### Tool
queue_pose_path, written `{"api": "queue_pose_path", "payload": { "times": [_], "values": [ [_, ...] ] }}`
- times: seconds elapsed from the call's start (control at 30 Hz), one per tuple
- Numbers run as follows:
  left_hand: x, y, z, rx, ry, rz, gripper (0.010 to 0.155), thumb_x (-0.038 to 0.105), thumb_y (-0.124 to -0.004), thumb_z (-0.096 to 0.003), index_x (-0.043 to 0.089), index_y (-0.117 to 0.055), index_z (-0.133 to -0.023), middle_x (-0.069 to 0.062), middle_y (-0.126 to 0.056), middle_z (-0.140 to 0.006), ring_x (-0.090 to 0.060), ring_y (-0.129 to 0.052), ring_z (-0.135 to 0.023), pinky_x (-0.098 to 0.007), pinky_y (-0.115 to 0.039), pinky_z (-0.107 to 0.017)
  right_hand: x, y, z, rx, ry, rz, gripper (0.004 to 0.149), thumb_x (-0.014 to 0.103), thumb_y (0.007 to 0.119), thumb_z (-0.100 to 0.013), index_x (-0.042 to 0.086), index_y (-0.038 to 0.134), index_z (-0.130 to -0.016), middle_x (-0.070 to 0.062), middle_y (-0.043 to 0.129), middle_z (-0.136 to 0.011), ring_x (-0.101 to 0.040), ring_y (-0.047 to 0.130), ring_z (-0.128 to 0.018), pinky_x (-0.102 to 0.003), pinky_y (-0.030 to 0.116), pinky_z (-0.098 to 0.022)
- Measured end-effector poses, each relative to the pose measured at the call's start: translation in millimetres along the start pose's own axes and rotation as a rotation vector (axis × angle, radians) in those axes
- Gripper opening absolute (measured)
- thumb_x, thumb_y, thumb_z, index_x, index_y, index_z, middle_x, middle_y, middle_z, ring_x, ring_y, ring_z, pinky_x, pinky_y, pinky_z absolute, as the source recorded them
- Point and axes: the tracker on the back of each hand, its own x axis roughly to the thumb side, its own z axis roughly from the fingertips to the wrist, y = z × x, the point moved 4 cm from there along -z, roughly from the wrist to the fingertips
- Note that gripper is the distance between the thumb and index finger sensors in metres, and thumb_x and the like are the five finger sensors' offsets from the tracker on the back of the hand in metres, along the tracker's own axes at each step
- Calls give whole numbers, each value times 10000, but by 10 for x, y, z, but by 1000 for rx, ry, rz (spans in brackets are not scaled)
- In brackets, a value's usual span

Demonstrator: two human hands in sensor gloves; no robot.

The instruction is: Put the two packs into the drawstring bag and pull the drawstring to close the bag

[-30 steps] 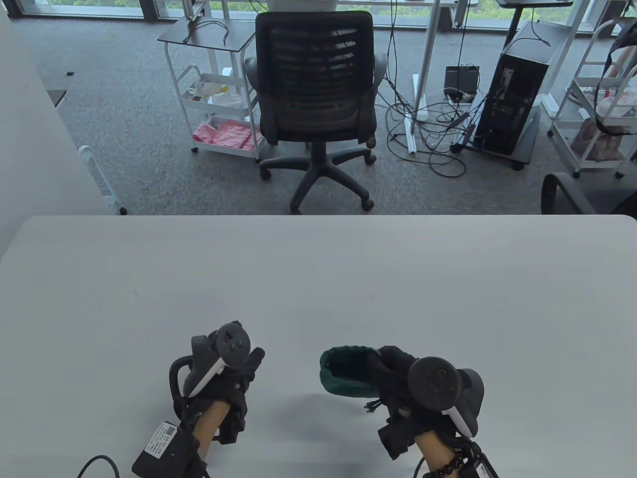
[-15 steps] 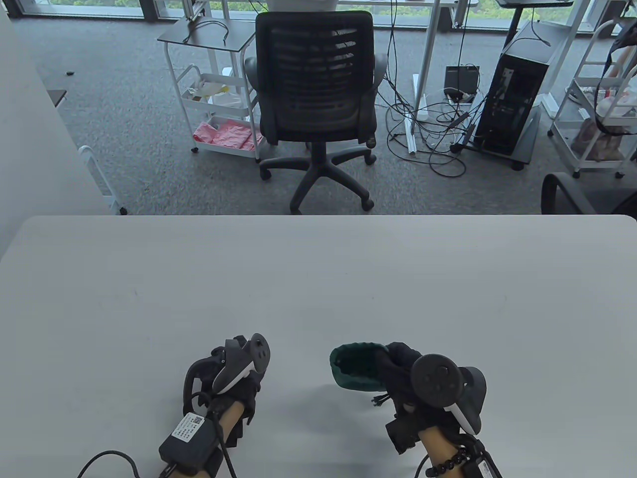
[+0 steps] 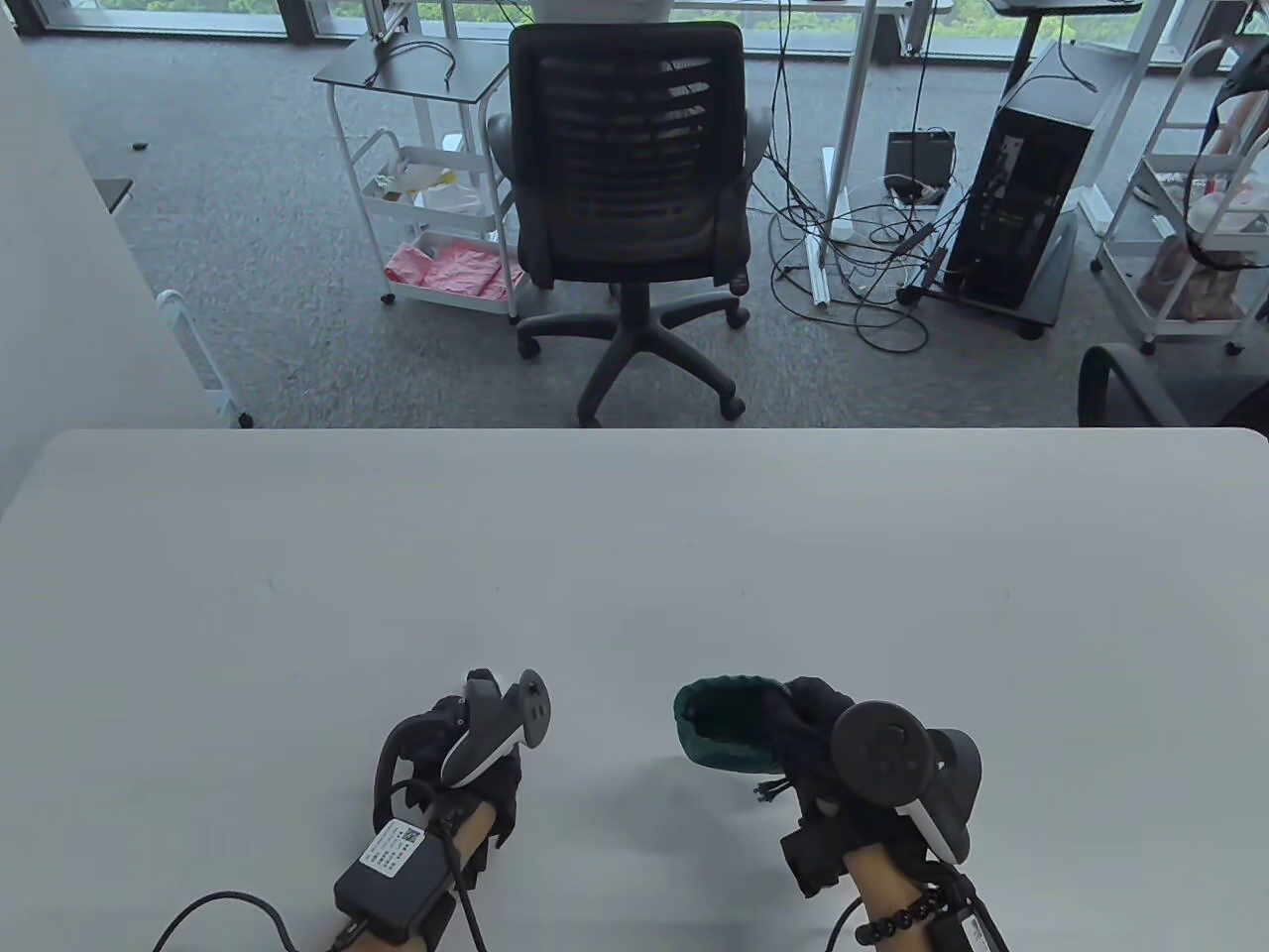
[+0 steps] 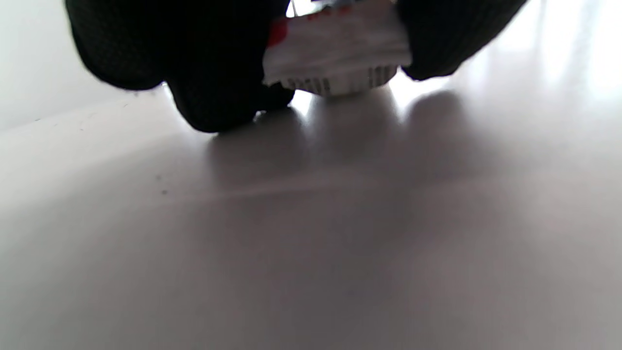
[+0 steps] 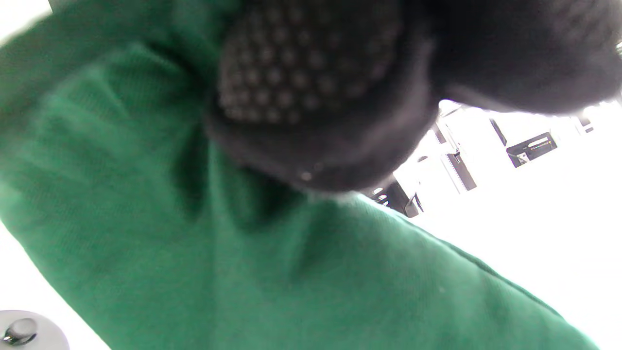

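Pack [image 4: 335,63] in left hand [image 3: 466,754], left of bag [image 3: 729,729].

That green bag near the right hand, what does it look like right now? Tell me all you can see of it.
The green bag is a small pouch of soft, dark green cloth, with its gathered mouth open toward the left hand. The right hand grips its right side, the gloved fingers pressing into the wrinkled fabric. Dark cord ends dangle beneath it. It sits low over the white table, near the front edge; its contents are hidden.
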Motion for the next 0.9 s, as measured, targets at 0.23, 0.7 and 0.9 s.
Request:
{"api": "queue_pose_path", "payload": {
  "times": [0.23, 0.7, 0.9],
  "values": [
    [-97, 76, 12, 4, 3, 125, 646, 444, -787, -534, 215, -557, -1092, -258, -824, -923, -363, -1006, -687, -541, -868, -555, -14, 1, 4, 2, 4, -12, 414, 401, 780, -535, 45, 950, -660, -85, 1042, -405, -82, 1043, -121, -296, 953, -119],
    [-278, 584, 308, 173, -148, 701, 557, 441, -787, -519, 162, -726, -997, -283, -684, -992, -287, -1060, -621, -485, -928, -506, -87, -19, -14, 9, 20, -29, 415, 400, 782, -534, 43, 952, -659, -88, 1043, -403, -82, 1043, -120, -296, 954, -118],
    [-319, 856, 508, 275, -279, 915, 533, 482, -752, -530, 159, -756, -954, -198, -726, -967, -229, -1089, -571, -436, -962, -478, -126, -53, -18, -7, 31, -21, 416, 400, 782, -534, 42, 952, -659, -89, 1043, -404, -83, 1044, -120, -298, 954, -119]
  ]
}}
